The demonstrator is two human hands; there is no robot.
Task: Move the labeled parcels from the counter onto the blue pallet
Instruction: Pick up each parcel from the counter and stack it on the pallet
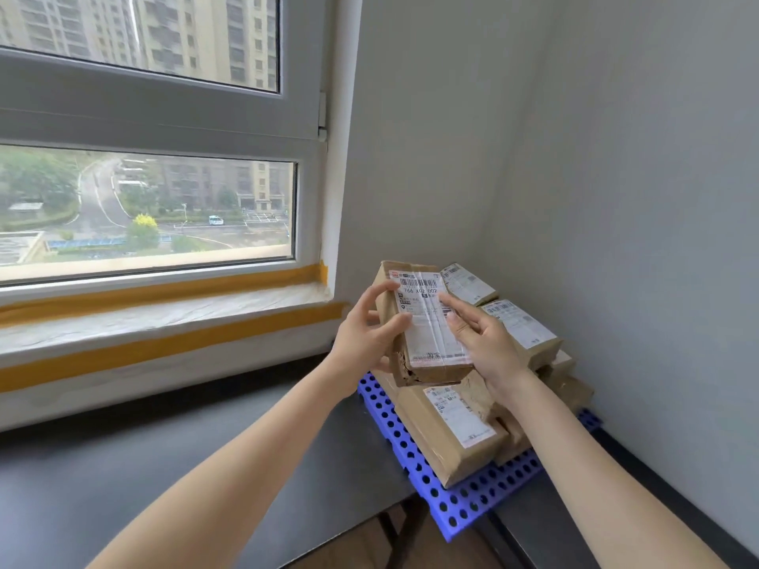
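A brown cardboard parcel [427,334] with a white shipping label facing me is held above the blue perforated pallet [472,498]. My left hand [365,334] grips its left edge, thumb and fingers curled round it. My right hand [484,342] holds its right side, with the fingers lying on the label. Its lower left corner is torn. Several other labeled parcels lie stacked on the pallet: one in front [456,429], two behind at the wall corner [468,283] [525,330].
The pallet sits at the right end of a dark grey counter [123,466], in the corner of grey walls [636,199]. A window sill with orange tape [164,289] runs along the left. The pallet's front corner overhangs a gap in the counter.
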